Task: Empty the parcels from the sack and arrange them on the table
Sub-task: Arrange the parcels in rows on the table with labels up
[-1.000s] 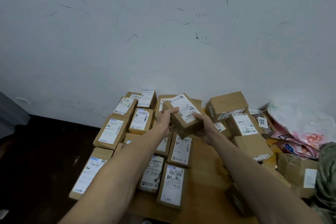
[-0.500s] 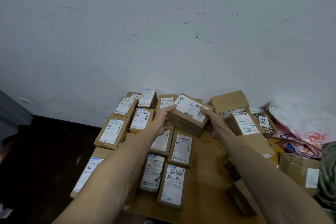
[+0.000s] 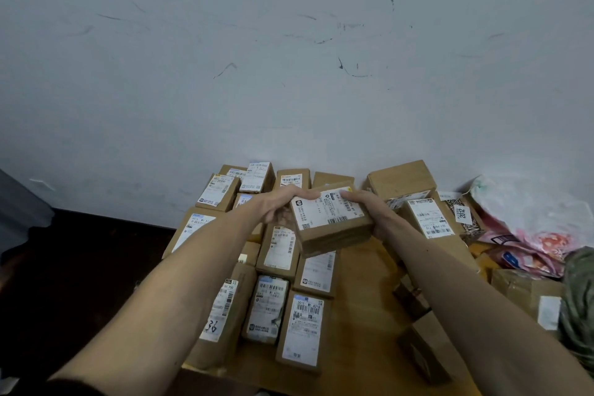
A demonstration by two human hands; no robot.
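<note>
Nearest me, at 6 o'clock, rows of labelled parcels [image 3: 302,331] lie on the tabletop [image 3: 363,309]. Beyond them my left hand [image 3: 276,207] and right hand [image 3: 374,214] hold one parcel [image 3: 331,219] aloft, fingers curled round its ends. I've just squared it label-up, so it looks ready to set down. The unsorted heap [image 3: 401,180] waits at 1 o'clock.

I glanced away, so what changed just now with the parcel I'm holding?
The brown cardboard parcel with a white label was turned to lie crosswise. The left hand and right hand still grip it; the labelled boxes on the wooden table stayed put.
</note>
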